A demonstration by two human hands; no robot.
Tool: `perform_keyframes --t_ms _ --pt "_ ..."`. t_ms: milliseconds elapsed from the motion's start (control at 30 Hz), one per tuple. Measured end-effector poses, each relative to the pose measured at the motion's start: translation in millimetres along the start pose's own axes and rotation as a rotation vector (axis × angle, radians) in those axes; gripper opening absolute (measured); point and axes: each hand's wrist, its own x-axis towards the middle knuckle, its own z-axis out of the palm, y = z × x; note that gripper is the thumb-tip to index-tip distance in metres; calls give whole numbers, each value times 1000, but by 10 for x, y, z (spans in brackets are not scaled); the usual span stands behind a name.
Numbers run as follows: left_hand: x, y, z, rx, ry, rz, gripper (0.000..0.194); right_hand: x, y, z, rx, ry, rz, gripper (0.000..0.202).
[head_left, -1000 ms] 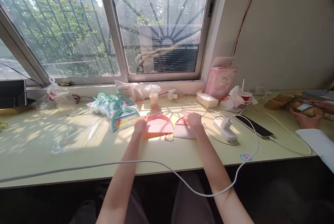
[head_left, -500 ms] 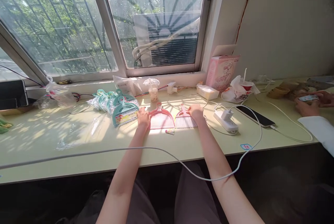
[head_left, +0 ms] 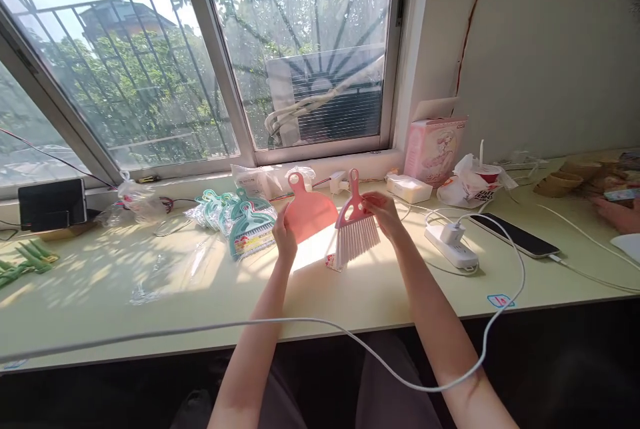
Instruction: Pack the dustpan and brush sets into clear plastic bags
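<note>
Over tbl [head_left: 320, 299], pink dustpan [head_left: 313, 213] is held tilted up, L edge pinched by L hand [head_left: 285, 237]; pink brush [head_left: 356, 232], bristle-side down, is pinched nr handle base by R hand [head_left: 384, 211], just R of dustpan.

Wearer's hands [head_left: 285, 237]: two are showing, each gripping one item
Pink dustpan [head_left: 313, 212]: one is being held
Pink brush [head_left: 357, 239]: one is being held
Green dustpan sets [head_left: 253, 227]: several are overlapping, hiding their exact count
Pink box [head_left: 434, 149]: one is standing
Phone [head_left: 517, 235]: one is lying
Power strip [head_left: 455, 252]: one is lying
</note>
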Motion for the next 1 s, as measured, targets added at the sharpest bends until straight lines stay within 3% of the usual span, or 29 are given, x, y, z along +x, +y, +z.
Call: perform_keyframes --t_ms 67,200,400,500,567,633,733,800,900,1000 --pt "-65 55 63 -52 -105 16 43 -51 60 204 -41 -21 -5 50" --pt "-238 116 212 -115 -299 40 44 -169 254 485 -187 88 -79 44" --pt "-321 75 275 -94 -300 103 39 -260 362 509 -616 224 -207 39" --pt "-338 51 260 -133 -283 164 41 -199 348 451 -706 303 -323 38" --pt "-366 40 257 -155 -275 182 42 -139 345 405 -636 290 -356 45" --pt "-394 28 265 -179 -255 184 43 -83 357 368 -469 127 -302 55" --pt "-389 16 287 -240 -246 141 56 -36 397 357 -200 -119 -124 51" --pt "-346 22 297 -278 -285 62 61 -37 427 386 -103 -111 -50 46" --pt "-275 56 297 -319 -342 -33 45 -70 460 462 -38 -20 7 40" --pt "-260 109 289 -344 -319 -79 36 -106 480 527 -5 49 62 37"
